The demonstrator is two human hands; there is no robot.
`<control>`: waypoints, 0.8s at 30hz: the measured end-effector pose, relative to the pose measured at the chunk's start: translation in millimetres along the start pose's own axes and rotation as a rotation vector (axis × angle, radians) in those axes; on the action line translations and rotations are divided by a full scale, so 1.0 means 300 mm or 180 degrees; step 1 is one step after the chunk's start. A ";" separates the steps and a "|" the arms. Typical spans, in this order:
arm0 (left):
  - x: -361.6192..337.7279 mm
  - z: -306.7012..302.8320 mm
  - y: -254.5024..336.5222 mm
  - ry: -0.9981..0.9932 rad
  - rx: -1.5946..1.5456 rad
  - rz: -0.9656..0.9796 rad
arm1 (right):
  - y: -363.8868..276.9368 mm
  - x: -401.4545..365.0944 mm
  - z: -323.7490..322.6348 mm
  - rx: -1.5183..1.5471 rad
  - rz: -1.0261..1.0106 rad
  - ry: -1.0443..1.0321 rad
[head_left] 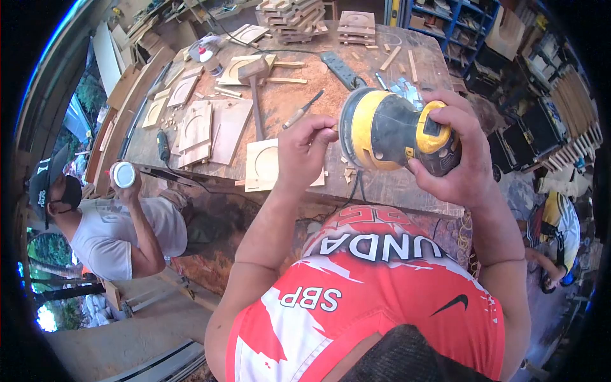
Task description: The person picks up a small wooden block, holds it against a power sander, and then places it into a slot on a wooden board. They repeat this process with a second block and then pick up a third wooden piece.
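Note:
A yellow and black random orbital sander [389, 130] is held up on its side over the near edge of the workbench, its round pad facing left. My right hand [468, 156] is wrapped round the sander's top end. My left hand [304, 149] is closed in a pinch at the rim of the pad; whatever is between its fingertips is too small to make out. Below that hand lies a square wooden piece with a round recess [254, 167]. A chisel-like hand tool [302, 109] and a wooden mallet [255, 79] rest on the bench beyond.
Wood shavings [299, 86], a bottle [210, 60], a dark power tool [342, 70] and stacked wooden pieces [293, 22] cover the workbench [414, 57]. At the left, another person [130, 223] holds a white-capped container [123, 174]. A further person [560, 223] is at the right.

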State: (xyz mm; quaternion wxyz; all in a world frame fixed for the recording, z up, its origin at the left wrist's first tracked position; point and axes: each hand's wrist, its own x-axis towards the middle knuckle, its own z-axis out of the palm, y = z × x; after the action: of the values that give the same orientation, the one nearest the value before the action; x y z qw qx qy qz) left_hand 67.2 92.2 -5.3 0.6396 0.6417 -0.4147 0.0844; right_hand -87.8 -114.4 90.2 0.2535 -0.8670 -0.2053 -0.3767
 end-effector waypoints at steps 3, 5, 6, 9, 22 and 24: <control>0.011 0.000 -0.002 -0.0011 0.0034 0.0050 | 0.004 0.008 -0.001 -0.0009 0.0003 0.0007; 0.006 0.003 -0.002 -0.0033 0.0069 0.0046 | 0.002 0.006 -0.002 -0.0043 -0.0012 0.0000; 0.011 0.004 -0.005 -0.0029 0.0000 0.0040 | 0.006 0.006 -0.003 -0.0047 -0.0018 0.0003; 0.009 0.007 -0.014 0.0000 -0.0151 -0.0001 | 0.012 0.001 0.000 -0.0044 0.0045 -0.0019; -0.025 0.003 -0.070 0.0010 0.0149 -0.0149 | 0.044 -0.044 0.016 0.0191 0.0135 0.0075; -0.020 0.004 -0.122 0.0005 0.0030 -0.0388 | 0.042 -0.061 -0.015 -0.0057 0.0220 0.0124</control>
State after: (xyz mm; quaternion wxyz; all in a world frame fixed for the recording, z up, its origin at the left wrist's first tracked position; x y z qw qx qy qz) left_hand 86.2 87.9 -36.7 0.6409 0.6687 -0.3740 0.0478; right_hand -95.1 -129.9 75.3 0.2624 -0.8684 -0.1669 -0.3863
